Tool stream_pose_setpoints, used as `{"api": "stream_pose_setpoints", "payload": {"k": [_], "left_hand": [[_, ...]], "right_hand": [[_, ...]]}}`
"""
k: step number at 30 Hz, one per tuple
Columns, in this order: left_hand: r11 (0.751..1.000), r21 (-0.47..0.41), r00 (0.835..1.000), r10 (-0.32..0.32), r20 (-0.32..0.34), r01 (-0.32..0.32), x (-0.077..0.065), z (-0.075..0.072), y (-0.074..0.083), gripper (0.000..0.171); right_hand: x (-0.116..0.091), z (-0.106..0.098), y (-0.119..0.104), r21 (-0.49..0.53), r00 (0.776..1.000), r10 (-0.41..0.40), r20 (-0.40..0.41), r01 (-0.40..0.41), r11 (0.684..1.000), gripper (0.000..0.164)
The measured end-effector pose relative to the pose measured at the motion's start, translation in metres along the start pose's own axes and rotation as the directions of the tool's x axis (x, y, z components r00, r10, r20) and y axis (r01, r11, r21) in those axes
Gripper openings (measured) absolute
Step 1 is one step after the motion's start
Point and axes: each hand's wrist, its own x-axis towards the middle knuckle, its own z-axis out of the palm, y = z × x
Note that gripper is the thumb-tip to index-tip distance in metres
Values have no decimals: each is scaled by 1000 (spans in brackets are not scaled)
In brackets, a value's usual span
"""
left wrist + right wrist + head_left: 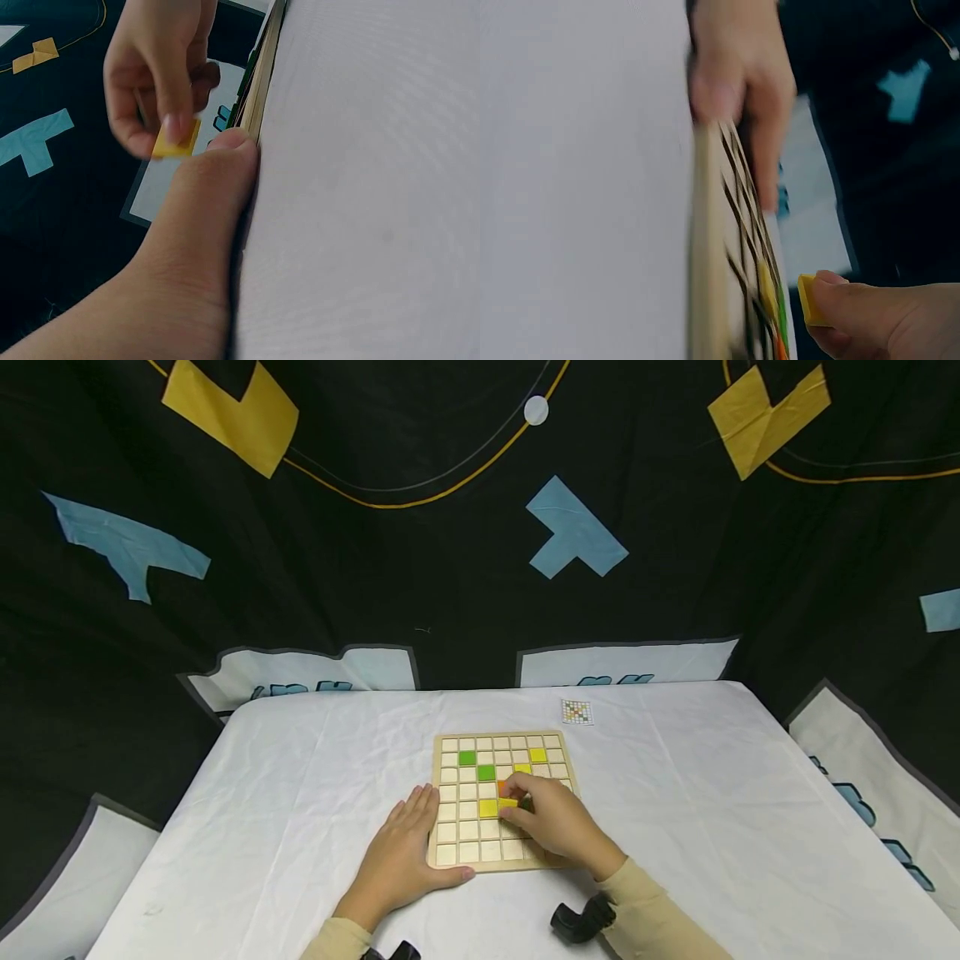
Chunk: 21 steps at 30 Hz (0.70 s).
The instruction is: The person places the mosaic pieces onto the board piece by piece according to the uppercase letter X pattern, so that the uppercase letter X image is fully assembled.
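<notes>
A square wooden grid board lies on the table, with green tiles, yellow tiles and an orange tile among its pale squares. My right hand pinches a yellow tile between thumb and fingers, just above the board's surface. It covers part of the board's right side in the head view. The left hand rests along the board's left edge with fingers extended. Its thumb touches the front edge at the near left corner.
A small card printed with a coloured grid lies beyond the board's far right corner. White cloth covers the table. Behind it hangs a black curtain with blue and yellow shapes. Black wrist mounts sit on the forearms.
</notes>
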Motion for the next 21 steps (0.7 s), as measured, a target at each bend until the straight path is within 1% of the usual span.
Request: {"api": "stream_pose_setpoints", "payload": {"k": [3, 8, 14, 16, 21], "left_hand": [[1000, 5, 1000, 4, 1, -4, 0, 0, 0, 130], [1000, 10, 1000, 10, 1, -10, 0, 0, 0, 129], [1000, 8, 1000, 19, -3, -19, 1, -2, 1, 128], [1000, 8, 1000, 19, -2, -19, 1, -3, 1, 128], [1000, 12, 1000, 14, -2, -14, 0, -1, 0, 129]], "right_hand": [[5, 14, -11, -6, 998, -37, 44, 37, 999, 13], [10, 31, -21, -5, 996, -44, 84, 44, 999, 12], [12, 42, -26, -65, 994, -91, 56, 95, 993, 13], [12, 43, -27, -83, 994, -94, 48, 98, 992, 13], [11, 44, -27, -92, 994, -105, 37, 108, 990, 16]]}}
